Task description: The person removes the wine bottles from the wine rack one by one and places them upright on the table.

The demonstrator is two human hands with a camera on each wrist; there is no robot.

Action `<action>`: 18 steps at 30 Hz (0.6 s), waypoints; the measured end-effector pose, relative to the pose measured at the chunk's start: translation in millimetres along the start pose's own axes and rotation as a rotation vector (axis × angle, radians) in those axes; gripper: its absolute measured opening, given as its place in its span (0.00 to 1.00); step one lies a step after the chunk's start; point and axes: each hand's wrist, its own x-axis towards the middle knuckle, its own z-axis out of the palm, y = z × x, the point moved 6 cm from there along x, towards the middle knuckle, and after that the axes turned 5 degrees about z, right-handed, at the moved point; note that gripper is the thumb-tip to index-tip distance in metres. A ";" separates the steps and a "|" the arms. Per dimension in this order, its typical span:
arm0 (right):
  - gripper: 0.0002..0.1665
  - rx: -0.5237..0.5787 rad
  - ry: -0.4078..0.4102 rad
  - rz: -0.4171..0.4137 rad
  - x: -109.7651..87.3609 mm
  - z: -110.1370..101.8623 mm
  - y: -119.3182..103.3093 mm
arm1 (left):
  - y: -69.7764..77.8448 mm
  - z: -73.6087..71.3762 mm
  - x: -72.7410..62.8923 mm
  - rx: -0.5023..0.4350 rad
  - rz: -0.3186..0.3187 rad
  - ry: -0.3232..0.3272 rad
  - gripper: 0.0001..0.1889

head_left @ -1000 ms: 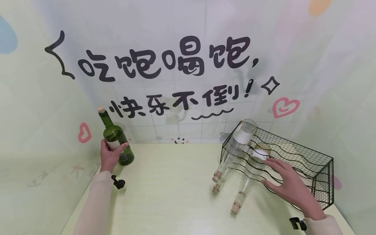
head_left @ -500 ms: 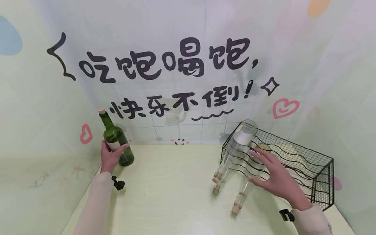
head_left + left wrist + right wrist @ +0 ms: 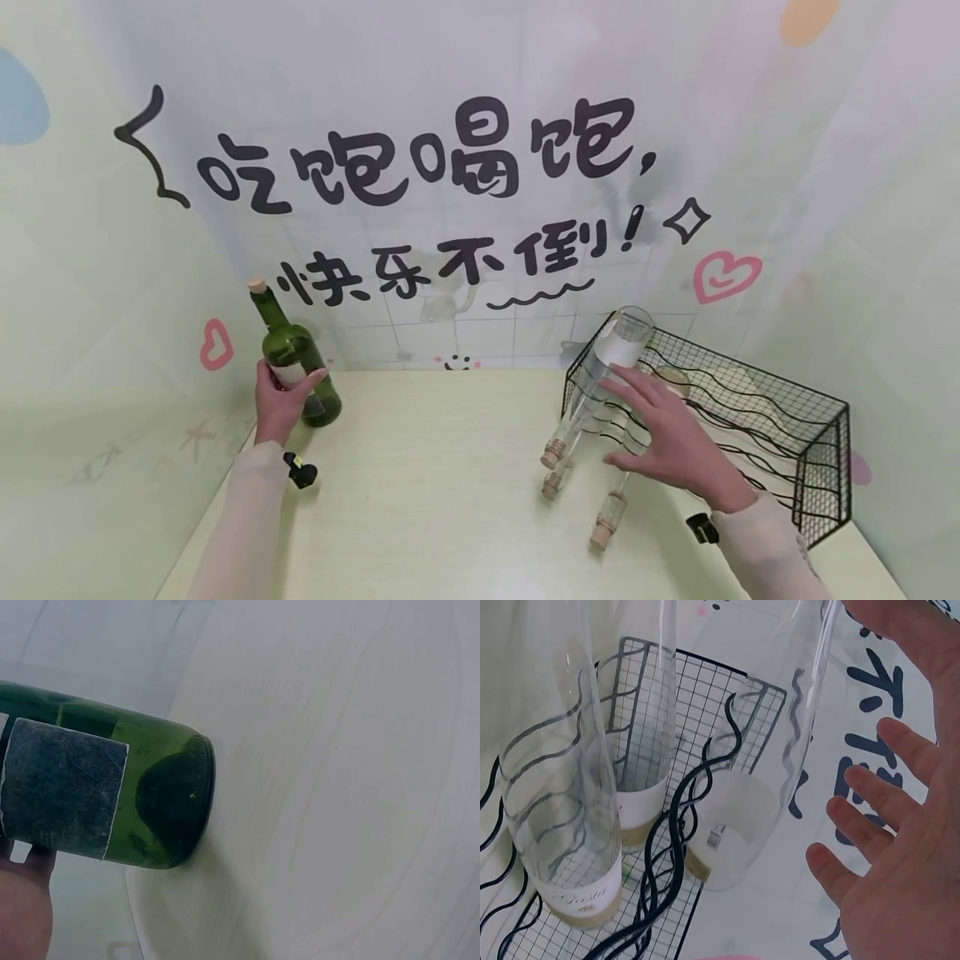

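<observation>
Green glass bottle [image 3: 287, 342], topped with a pale cork [image 3: 257, 285], is at the far left corner of the pale wood-grained worktop [image 3: 420, 467]: stiff, smooth, probably fairly heavy, surely breakable, so the broad body below the shoulder looks the safest hold. And that's exactly where the left hand [image 3: 281, 404] grips it, thumb wrapped across the front! Over towards the far right corner, three clear, corked glass bottles [image 3: 624, 340] lie in a black wire rack [image 3: 821, 479]; the right hand [image 3: 671, 433] grasps nothing, fingers spread, thumb wide, just beside the leftmost, contact unclear.
</observation>
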 end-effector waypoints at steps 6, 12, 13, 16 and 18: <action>0.62 -0.005 -0.020 -0.066 10.6 13.6 -8.4 | -4.2 0.0 0.4 -0.017 -0.019 0.001 0.48; 0.60 -0.055 -0.057 -0.074 21.2 23.0 -15.2 | -2.1 1.3 -0.4 -0.005 -0.012 -0.003 0.48; 0.59 -0.059 -0.064 -0.076 23.1 24.5 -16.4 | -1.5 1.8 -0.4 -0.001 -0.013 -0.007 0.48; 0.56 -0.051 -0.084 -0.092 28.6 29.7 -19.8 | 0.5 2.2 -1.0 0.007 -0.017 -0.015 0.49; 0.53 -0.056 -0.091 -0.105 32.3 32.8 -21.8 | 2.0 1.9 -1.3 0.014 -0.018 -0.018 0.49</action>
